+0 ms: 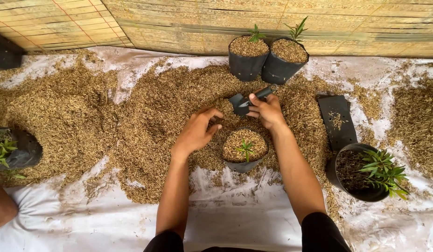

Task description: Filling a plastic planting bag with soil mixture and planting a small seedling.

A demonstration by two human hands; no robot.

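A small black grow bag (244, 151) sat at the centre of the frame, filled to the brim with rice husk, a green seedling (246, 149) standing upright in it. That bag looked all but finished. The left hand (196, 132) lay just beside its left edge, fingers loosely curled over the husk and gripping nothing that could be made out. The right hand (268, 112), just above the bag, was closed around a dark, empty, folded grow bag (247, 100), apparently not yet filled.

Around them a broad heap of husk (146, 116) covered a white sheet (86, 219) on the floor. At the upper centre two filled bags (268, 65) with seedlings stood touching each other against a bamboo mat wall (226, 23). To the right lay a flat black bag (338, 121), unfilled, and below it a black pot (359, 175) holding several leafy seedlings. Another dark bag with plants (13, 149) showed at the left edge. No labels or signs were visible.
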